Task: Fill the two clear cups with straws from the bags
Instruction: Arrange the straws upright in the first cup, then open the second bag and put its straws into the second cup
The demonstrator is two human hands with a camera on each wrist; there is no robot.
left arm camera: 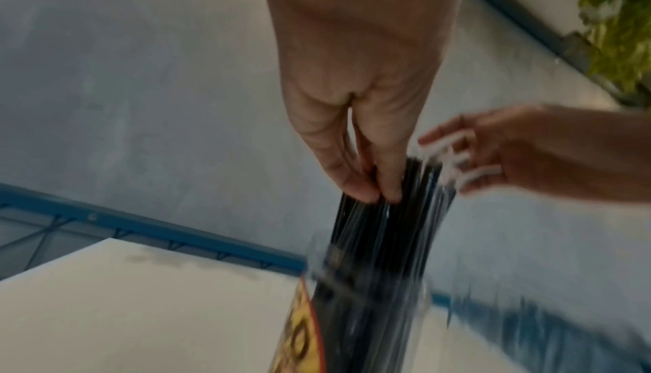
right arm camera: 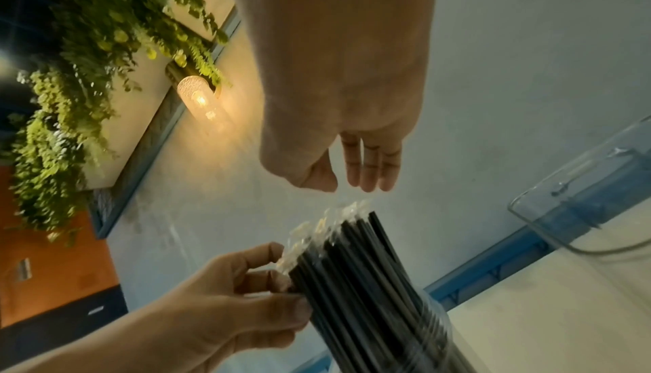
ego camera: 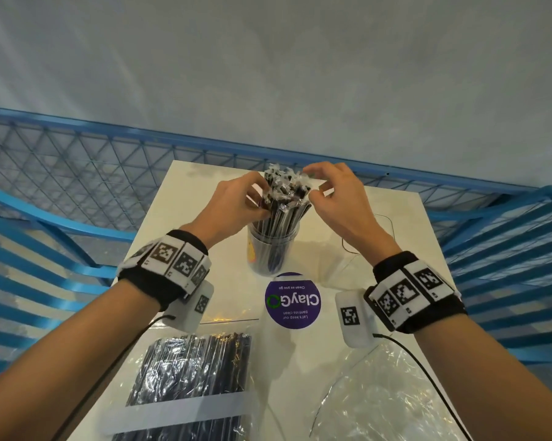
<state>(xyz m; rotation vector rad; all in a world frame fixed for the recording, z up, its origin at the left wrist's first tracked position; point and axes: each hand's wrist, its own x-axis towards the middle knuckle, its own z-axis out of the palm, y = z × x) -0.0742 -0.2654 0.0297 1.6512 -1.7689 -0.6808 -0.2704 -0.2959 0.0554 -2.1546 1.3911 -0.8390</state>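
Observation:
A clear cup (ego camera: 272,254) stands mid-table, packed with black straws (ego camera: 284,202) in clear wrappers. My left hand (ego camera: 258,202) grips the bundle from its left side, thumb and curled fingers against the straws (left arm camera: 387,226); the right wrist view shows this hand (right arm camera: 281,290) on the bundle too. Over the wrapper tips my right hand (ego camera: 316,186) hovers with fingers loose and holding nothing (right arm camera: 349,187). The second clear cup (ego camera: 374,232) sits to the right and looks empty (right arm camera: 577,206). A bag of black straws (ego camera: 192,377) lies near me on the left.
An emptied clear bag (ego camera: 386,393) lies at the near right. A round purple sticker (ego camera: 293,300) marks the white table (ego camera: 204,192) just in front of the cup. Blue mesh railing (ego camera: 109,160) surrounds the table, and a grey wall stands behind.

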